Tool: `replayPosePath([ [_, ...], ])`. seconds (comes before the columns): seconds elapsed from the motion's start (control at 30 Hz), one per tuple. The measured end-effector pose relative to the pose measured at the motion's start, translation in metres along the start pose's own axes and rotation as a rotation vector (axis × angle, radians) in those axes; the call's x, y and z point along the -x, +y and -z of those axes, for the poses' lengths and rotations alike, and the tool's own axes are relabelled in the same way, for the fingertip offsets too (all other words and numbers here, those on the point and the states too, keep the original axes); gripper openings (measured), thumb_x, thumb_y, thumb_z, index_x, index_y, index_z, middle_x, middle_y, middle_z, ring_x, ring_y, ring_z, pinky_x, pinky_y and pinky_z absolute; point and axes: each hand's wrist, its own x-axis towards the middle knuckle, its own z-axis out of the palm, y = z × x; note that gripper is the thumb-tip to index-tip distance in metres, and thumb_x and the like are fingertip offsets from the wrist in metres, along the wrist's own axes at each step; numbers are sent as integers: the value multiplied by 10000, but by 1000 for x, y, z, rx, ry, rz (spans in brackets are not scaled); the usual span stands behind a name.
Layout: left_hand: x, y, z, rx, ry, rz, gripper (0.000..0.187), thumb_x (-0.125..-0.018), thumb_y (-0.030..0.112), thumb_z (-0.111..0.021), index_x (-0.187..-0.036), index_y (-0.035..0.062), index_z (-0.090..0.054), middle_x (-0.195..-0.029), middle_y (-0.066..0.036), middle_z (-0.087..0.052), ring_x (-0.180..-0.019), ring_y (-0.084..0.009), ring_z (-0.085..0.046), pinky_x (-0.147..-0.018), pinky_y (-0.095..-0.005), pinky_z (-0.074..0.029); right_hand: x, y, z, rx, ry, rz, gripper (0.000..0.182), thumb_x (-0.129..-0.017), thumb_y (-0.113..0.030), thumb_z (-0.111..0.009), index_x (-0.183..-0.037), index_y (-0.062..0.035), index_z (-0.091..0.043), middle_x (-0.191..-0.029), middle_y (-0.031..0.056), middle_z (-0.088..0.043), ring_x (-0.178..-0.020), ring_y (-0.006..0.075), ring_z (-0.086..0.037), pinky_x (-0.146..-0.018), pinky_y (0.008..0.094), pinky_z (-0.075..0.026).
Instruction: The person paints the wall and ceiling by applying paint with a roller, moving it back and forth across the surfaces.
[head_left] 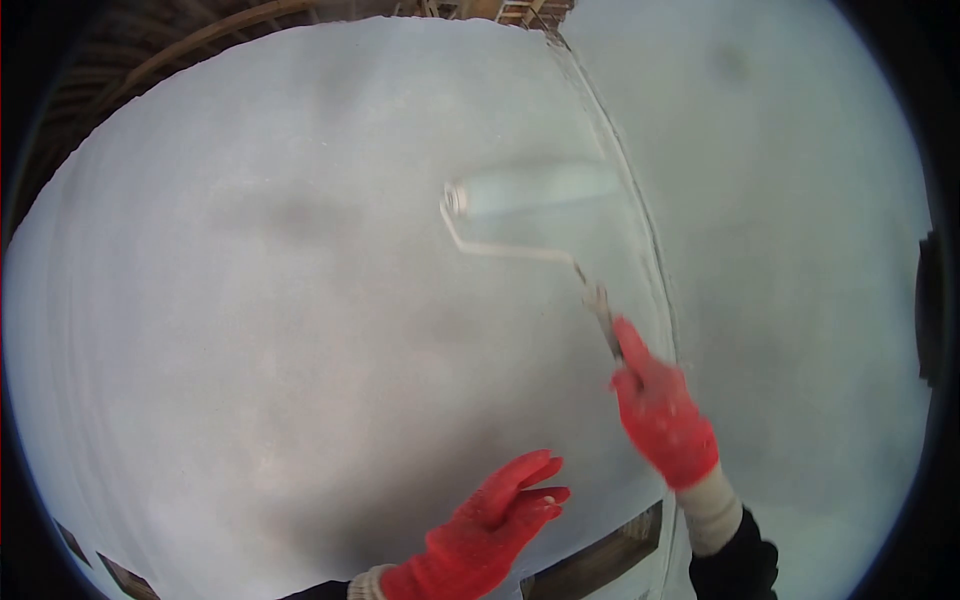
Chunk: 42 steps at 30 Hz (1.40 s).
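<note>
My right hand, in a red knit glove, grips the handle of a paint roller. The roller's white sleeve lies against a pale painted wall, just left of an inside corner. Its bent wire frame runs down and right into my grip. My left hand, also in a red glove, is lower and to the left, fingers together and extended, holding nothing, close to the wall surface.
A second pale wall meets the first at the corner line. Wooden beams show along the top left. Dark openings sit low near the corner. A dark object is at the right edge.
</note>
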Motion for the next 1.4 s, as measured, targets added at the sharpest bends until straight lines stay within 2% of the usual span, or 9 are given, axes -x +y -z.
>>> replayPosePath([
  [0.27, 34, 67, 32, -166, 116, -100, 437, -940, 9, -432, -1364, 67, -346, -1331, -112, -441, -1128, -209, -511, -938, -336, -437, -197, -37, -12, 496, 138, 371, 397, -879, -237, -468, -1241, -82, -515, -923, 146, -595, -738, 262, -543, -729, 333, -452],
  [0.47, 41, 107, 60, -232, 226, -114, 423, -939, 8, -434, -1353, 65, -367, -1317, -110, -457, -1101, -199, -530, -922, -330, -448, -340, -84, -9, 383, 200, 489, 305, -863, -361, -505, -1023, -124, -611, -648, 0, -510, -549, 102, -470, -542, 261, -408],
  [0.6, 51, 130, 82, -309, 317, -102, 419, -936, 16, -447, -1346, 64, -380, -1299, -112, -475, -1089, -197, -539, -910, -329, -457, -413, -120, -9, 684, 76, 587, 257, -863, -359, -507, -902, -115, -577, -590, -16, -460, -490, 102, -423, -482, 255, -372],
  [0.7, 63, 148, 100, -386, 343, -102, 415, -933, 18, -454, -1340, 61, -387, -1293, -112, -480, -1084, -195, -543, -905, -323, -460, -349, -200, -9, 344, -158, 84, 246, -874, -326, -496, -940, -96, -555, -593, 25, -444, -503, 147, -437, -505, 289, -399],
  [0.8, 78, 160, 112, -408, 380, -117, 411, -931, 15, -458, -1335, 55, -392, -1288, -112, -484, -1077, -193, -547, -904, -313, -461, -499, -127, -62, 965, 54, 546, 295, -882, -318, -493, -1047, -84, -561, -763, 89, -552, -658, 208, -546, -574, 334, -460],
  [0.97, 98, 156, 136, -446, 418, -63, 407, -928, 7, -459, -1329, 46, -398, -1276, -115, -496, -1069, -191, -555, -904, -301, -462, -443, -153, -101, 368, 230, 259, 347, -879, -307, -508, -1125, -63, -533, -1069, 155, -582, -951, 277, -578, -707, 389, -501],
  [1.1, 112, 155, 140, -400, 421, -77, 407, -922, -3, -465, -1322, 40, -405, -1265, -120, -506, -1062, -192, -561, -904, -302, -462, -388, -153, -103, -202, 176, 258, 460, -875, -231, -468, -1315, -97, -451, -743, 33, -576, -565, 123, -520, -564, 269, -448],
  [1.17, 119, 152, 138, -373, 425, -82, 393, -925, 9, -467, -1314, 37, -416, -1241, -124, -521, -1049, -192, -570, -903, -310, -463, -305, -191, -87, -4, 159, 71, 525, -881, -241, -452, -1351, -22, -370, -948, 146, -611, -785, 198, -573, -735, 329, -472],
  [1.4, 125, 99, 112, -218, 175, 66, 418, -910, -13, -445, -1317, -7, -351, -1276, -157, -471, -1132, -268, -516, -967, -411, -425, -81, -126, -75, -148, 234, 78, 516, -905, -191, -435, -1405, -107, -341, -709, -17, -508, -532, 17, -415, -483, 147, -341],
])
